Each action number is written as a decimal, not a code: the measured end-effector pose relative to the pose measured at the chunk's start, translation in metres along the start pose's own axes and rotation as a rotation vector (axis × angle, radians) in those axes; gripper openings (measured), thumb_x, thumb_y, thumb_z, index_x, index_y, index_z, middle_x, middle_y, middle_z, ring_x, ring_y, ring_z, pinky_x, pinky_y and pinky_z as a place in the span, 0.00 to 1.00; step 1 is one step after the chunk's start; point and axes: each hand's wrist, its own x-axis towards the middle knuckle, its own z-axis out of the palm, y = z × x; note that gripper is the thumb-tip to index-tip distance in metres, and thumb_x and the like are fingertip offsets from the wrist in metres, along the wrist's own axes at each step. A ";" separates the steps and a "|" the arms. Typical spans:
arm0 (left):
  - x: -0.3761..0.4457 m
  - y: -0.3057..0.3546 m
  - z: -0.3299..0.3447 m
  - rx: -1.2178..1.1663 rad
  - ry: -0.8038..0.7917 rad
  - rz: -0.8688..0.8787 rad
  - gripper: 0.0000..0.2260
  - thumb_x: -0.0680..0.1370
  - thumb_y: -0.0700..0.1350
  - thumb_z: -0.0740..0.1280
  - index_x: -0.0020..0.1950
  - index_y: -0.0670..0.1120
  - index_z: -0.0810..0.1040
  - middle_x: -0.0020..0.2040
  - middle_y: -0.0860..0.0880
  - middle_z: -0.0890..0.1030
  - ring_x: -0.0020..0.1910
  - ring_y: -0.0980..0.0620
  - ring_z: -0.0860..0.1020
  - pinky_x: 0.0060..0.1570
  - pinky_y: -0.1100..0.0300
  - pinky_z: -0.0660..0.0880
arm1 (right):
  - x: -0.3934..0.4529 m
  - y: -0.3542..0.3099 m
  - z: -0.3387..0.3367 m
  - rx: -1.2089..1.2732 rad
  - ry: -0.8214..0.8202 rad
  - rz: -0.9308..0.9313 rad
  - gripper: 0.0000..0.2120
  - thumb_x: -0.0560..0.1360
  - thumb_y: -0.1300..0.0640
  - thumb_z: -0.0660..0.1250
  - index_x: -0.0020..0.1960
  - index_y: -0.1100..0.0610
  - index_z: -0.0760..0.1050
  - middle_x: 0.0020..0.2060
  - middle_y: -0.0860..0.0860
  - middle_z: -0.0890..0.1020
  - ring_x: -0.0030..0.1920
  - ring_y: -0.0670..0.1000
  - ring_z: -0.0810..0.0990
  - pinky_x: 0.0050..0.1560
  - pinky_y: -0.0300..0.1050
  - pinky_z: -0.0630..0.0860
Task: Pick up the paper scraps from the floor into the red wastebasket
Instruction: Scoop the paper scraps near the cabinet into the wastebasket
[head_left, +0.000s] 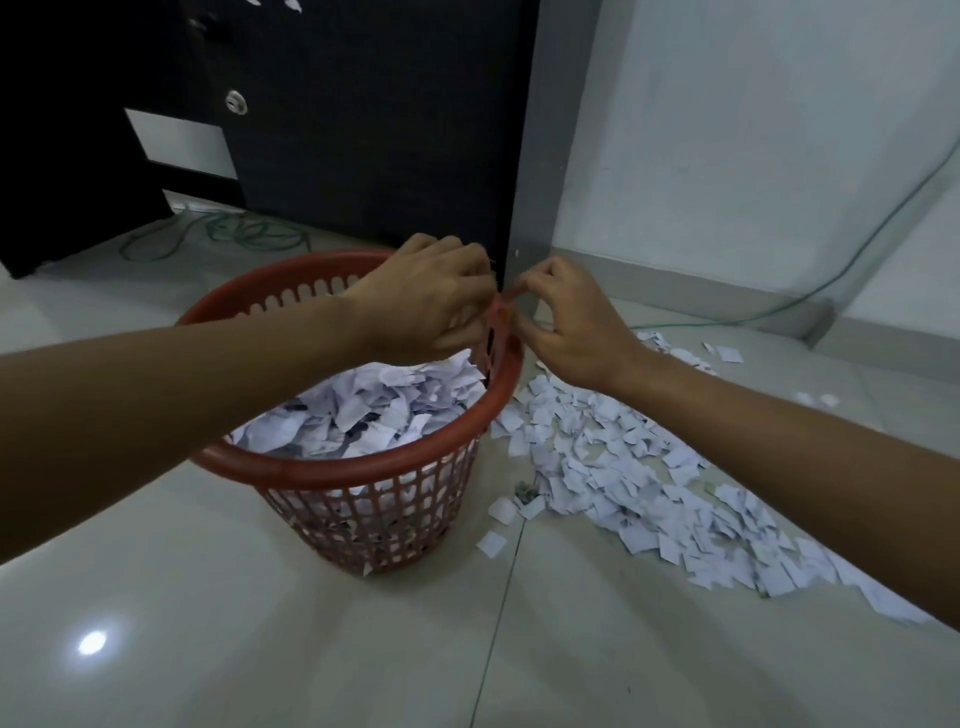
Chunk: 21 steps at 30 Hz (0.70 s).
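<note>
Hands are being held together over the far rim of the round red plastic lattice wastebasket (363, 464), which is standing on the glossy pale tiled floor (260, 623). Left hand (423, 301) is being kept above the basket's inside, w/ fingers curled; whether scraps are being pinched in it can't be told, since the fingertips are hidden. Right hand (566, 330) is being held just outside the rim, fingers curled too, thumb & forefinger brought together near the rim; what is being pinched, if anything, can't be told either. Both hands are nearly touching at the rim.

Wastebasket is being filled w/ torn white paper scraps (374, 410), piled close to the top & showing through the lattice wall. More white paper scraps (623, 467) are lying in a wide spread on the floor, right of the basket, starting just beside its wall & running towards the near right under the right forearm. A few loose pcs are lying apart near the basket's base.

Behind the basket, a dark wooden door (363, 130) is being seen beside a grey frame & pale wall (753, 130). A green cable (234, 236) is lying coiled on the floor by the door, & another green cable (852, 260) is running along the wall at right.
</note>
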 end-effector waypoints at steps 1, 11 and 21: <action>0.010 0.007 0.001 -0.003 -0.014 0.010 0.23 0.77 0.60 0.50 0.55 0.47 0.77 0.53 0.46 0.74 0.49 0.48 0.73 0.53 0.50 0.68 | -0.007 0.007 -0.004 -0.012 -0.005 0.021 0.20 0.75 0.42 0.59 0.55 0.55 0.78 0.48 0.53 0.76 0.51 0.53 0.74 0.54 0.45 0.69; 0.102 0.086 0.030 -0.035 -0.244 0.076 0.16 0.79 0.57 0.59 0.62 0.50 0.73 0.62 0.47 0.72 0.60 0.47 0.72 0.60 0.49 0.67 | -0.083 0.083 -0.043 -0.130 -0.069 0.240 0.17 0.77 0.45 0.64 0.60 0.54 0.75 0.54 0.55 0.75 0.57 0.55 0.72 0.56 0.48 0.69; 0.119 0.174 0.120 0.060 -0.590 0.260 0.22 0.80 0.58 0.58 0.71 0.50 0.64 0.70 0.45 0.65 0.65 0.43 0.68 0.61 0.47 0.67 | -0.209 0.169 -0.037 -0.174 -0.215 0.663 0.21 0.78 0.45 0.64 0.66 0.56 0.70 0.61 0.58 0.71 0.62 0.58 0.69 0.59 0.49 0.67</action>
